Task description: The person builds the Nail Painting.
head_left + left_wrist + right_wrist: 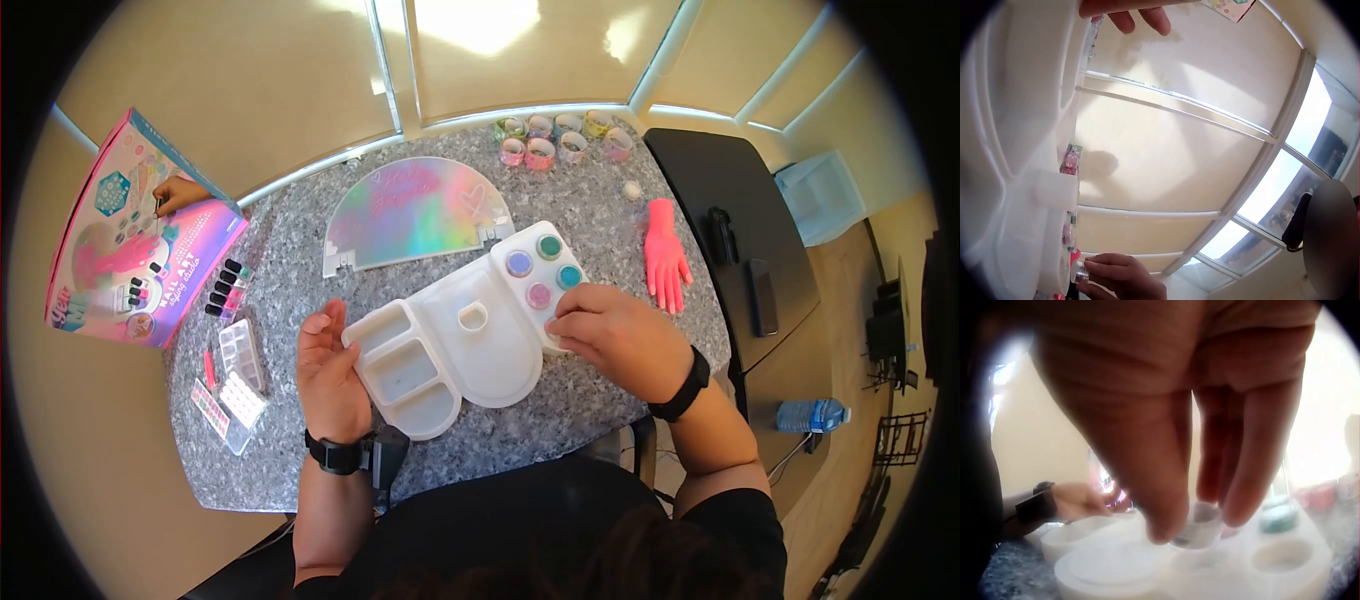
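Observation:
A white plastic tray (pixel 490 365) lies in front of the person, made of a two-compartment left part, a rounded middle part and a right part with round wells. Lilac (pixel 519 264), green (pixel 549 247), teal (pixel 569 277) and pink (pixel 539 295) glitter pots sit in those wells. Between thumb and fingertips, the right hand (pixel 625 328) pinches a small clear pot (pixel 1197 532) just above the tray's near right wells. At the tray's left edge the left hand (pixel 335 390) has its fingers extended, thumb touching the rim.
Behind the tray lies an iridescent half-round panel (pixel 420 212). Washi tape rolls (pixel 540 153) stand at the back. A pink model hand (pixel 662 255) lies right. To the left are a nail art box (pixel 140 240), several polish bottles (pixel 228 288) and a clear compartment case (pixel 240 355).

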